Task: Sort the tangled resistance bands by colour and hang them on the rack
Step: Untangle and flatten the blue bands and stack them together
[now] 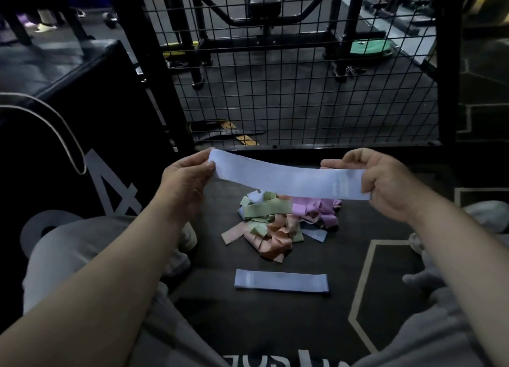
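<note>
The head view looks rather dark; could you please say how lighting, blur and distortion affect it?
Head view: dim overall, background nearly lost in shadow; the held blue band, stretched between left hand and right hand, is brightest, slightly washed out; wide-angle bowing curves the mesh fence; the tangled pile is soft, colours readable.

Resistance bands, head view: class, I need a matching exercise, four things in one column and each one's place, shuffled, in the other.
1. stretched band
2. single flat band
3. tangled heap
4. green disc

A. behind the wire mesh
B. on the floor, nearest the person
C. gripped by the left hand and the right hand
D. on the floor, beyond the single flat band

Pairs: 1-C, 2-B, 3-D, 4-A
</note>
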Action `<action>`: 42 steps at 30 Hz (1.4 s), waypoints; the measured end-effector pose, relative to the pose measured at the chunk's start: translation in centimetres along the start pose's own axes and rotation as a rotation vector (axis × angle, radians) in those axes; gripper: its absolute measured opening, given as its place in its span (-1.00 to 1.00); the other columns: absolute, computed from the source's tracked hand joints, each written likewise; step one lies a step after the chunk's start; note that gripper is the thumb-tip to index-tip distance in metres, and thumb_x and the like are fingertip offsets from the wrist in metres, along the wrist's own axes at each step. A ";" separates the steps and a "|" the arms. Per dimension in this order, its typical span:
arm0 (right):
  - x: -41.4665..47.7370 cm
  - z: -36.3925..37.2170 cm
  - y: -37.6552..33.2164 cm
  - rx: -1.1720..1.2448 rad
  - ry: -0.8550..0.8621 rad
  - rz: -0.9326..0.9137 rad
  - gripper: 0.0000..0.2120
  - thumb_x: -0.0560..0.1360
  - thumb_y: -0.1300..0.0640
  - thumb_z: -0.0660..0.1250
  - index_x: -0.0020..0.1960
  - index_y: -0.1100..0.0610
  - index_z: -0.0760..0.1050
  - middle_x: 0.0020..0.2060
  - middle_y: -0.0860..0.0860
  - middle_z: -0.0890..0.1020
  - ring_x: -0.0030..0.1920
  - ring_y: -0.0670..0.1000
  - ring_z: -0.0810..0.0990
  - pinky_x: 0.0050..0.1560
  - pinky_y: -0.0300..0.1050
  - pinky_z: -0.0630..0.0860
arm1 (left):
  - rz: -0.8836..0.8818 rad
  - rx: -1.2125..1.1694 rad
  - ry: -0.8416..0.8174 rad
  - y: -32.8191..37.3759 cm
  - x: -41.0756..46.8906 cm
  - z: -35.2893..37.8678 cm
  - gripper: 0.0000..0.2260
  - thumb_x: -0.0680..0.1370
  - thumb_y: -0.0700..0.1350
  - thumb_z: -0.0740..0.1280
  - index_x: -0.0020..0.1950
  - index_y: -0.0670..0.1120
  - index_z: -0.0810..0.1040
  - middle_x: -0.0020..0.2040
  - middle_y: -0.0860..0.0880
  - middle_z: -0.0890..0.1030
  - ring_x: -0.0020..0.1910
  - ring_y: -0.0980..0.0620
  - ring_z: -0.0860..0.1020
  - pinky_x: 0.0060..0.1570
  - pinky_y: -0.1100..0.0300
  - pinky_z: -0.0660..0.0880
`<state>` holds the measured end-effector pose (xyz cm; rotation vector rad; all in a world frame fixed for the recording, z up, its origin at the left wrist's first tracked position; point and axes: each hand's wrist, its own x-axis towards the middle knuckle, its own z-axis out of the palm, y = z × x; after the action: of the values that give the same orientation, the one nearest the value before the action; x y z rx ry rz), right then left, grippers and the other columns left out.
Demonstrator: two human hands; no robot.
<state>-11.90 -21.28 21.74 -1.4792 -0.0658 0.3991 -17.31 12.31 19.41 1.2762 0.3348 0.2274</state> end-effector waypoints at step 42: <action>7.0 0.8 27.1 0.135 0.606 0.964 -0.71 0.64 0.25 0.18 0.34 0.10 0.42 0.08 0.12 0.51 -0.18 0.04 0.54 -0.21 -0.05 0.49 | -0.760 0.837 0.055 -23.3 5.4 -2.6 -0.74 0.49 -0.36 0.34 0.18 -0.23 0.55 -0.04 -0.20 0.59 -0.23 -0.08 0.57 -0.31 0.11 0.55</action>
<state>-11.59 -17.34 -5.97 -1.3625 1.1669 0.6800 -13.69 10.01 -4.30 1.8488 0.9987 -0.5893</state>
